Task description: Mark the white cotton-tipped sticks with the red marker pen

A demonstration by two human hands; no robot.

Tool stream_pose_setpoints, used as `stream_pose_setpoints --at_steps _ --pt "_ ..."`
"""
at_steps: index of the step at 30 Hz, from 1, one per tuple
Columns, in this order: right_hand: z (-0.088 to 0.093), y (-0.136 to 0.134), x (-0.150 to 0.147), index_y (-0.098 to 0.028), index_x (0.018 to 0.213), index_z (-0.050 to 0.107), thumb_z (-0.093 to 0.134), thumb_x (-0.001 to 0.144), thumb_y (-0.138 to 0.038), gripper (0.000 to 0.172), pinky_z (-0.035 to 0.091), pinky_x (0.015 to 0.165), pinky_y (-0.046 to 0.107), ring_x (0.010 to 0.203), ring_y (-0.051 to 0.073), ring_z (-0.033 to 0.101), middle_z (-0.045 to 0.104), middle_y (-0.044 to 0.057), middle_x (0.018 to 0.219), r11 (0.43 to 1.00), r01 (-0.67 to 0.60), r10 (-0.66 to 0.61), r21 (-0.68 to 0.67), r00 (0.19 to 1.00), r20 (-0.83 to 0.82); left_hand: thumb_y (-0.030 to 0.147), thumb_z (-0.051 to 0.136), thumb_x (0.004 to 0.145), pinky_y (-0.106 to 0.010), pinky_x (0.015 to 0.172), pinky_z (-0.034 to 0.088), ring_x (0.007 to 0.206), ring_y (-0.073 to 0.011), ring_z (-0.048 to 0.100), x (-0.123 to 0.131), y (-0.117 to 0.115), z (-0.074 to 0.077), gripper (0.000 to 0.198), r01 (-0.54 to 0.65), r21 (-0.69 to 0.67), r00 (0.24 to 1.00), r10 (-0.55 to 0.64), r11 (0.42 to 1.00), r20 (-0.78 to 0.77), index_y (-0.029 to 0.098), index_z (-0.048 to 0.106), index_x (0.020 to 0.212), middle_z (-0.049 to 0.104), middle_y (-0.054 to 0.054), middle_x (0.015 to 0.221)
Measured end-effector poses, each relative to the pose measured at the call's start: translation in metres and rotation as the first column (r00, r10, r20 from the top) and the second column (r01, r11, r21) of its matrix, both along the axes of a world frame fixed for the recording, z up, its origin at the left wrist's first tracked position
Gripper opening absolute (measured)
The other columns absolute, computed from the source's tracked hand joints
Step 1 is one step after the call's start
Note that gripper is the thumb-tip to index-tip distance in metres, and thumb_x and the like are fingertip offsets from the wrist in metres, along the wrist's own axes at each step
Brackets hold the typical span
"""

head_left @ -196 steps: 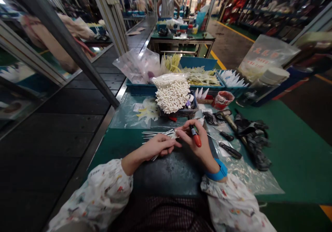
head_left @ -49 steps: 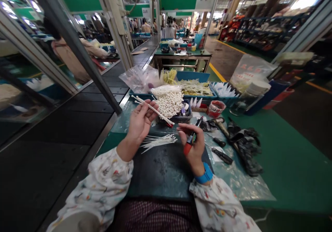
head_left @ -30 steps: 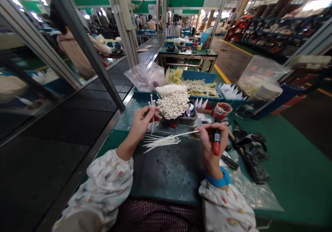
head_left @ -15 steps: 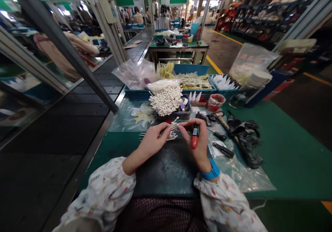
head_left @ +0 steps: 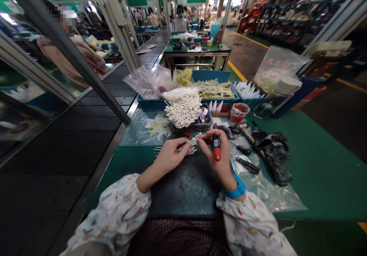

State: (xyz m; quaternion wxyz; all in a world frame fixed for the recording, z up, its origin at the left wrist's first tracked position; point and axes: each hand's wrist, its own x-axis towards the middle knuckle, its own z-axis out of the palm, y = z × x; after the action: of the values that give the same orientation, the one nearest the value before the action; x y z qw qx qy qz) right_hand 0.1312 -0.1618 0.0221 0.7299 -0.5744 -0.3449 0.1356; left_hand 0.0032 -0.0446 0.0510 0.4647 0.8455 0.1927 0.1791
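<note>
My left hand (head_left: 171, 157) is closed around a small bundle of thin white sticks (head_left: 191, 143) with knobbed ends. My right hand (head_left: 215, 154) holds a red-handled tool (head_left: 216, 149) against its palm while its fingertips pinch the ends of the same sticks. Both hands meet over a dark mat (head_left: 186, 187) on the green workbench (head_left: 323, 172). More loose white sticks (head_left: 160, 149) lie on the bench just behind my left hand. A large bunch of white knob-ended sticks (head_left: 184, 109) stands in a dark box right behind the hands.
Blue trays (head_left: 215, 89) with pale yellow strips and white cones line the back. A red cup (head_left: 238, 112), screwdrivers (head_left: 247, 165), a hammer and black gloves (head_left: 272, 153) lie to the right on clear plastic. A dark conveyor (head_left: 71, 141) runs along the left. People work at far benches.
My left hand came down from in front of the stick bunch to the mat. My right hand drew in to meet it, and now both pinch the stick bundle together.
</note>
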Motion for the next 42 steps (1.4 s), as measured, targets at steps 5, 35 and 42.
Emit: stream_pose_setpoints --at_steps 5,35,42 --pt "-0.0003 0.0008 0.0027 -0.026 0.098 0.052 0.08 0.085 -0.031 0.032 0.055 0.085 0.035 0.082 0.016 0.071 0.074 -0.002 0.087 1.0 -0.02 0.019 -0.023 0.998 -0.055 0.04 0.054 0.097 -0.029 0.072 0.048 0.072 -0.0183 0.066 0.0005 0.0009 0.001 0.031 0.003 -0.046 1.0 -0.003 0.999 0.015 0.018 0.073 0.086 0.075 -0.004 0.076" --pt "-0.0021 0.0047 0.0065 -0.026 0.1 0.053 0.084 0.077 -0.043 0.042 0.063 0.077 0.036 0.081 0.021 0.079 0.08 0.002 0.091 0.994 -0.095 0.086 -0.044 0.981 -0.176 0.046 0.057 0.096 -0.025 0.06 0.043 0.063 -0.0147 0.058 0.0024 0.0038 -0.0041 0.037 -0.044 -0.088 0.999 0.044 0.995 -0.004 0.017 0.075 0.081 0.072 -0.004 0.071" --pt "-0.0034 0.0017 0.0069 -0.026 0.095 0.056 0.085 0.077 -0.043 0.037 0.061 0.082 0.037 0.085 0.022 0.078 0.079 0.002 0.088 0.99 -0.049 0.039 -0.132 0.996 -0.079 0.045 0.059 0.095 -0.025 0.061 0.045 0.067 -0.0166 0.063 0.0027 0.0056 -0.0069 0.036 -0.035 -0.082 0.999 0.033 0.996 -0.024 0.016 0.078 0.084 0.076 -0.005 0.075"
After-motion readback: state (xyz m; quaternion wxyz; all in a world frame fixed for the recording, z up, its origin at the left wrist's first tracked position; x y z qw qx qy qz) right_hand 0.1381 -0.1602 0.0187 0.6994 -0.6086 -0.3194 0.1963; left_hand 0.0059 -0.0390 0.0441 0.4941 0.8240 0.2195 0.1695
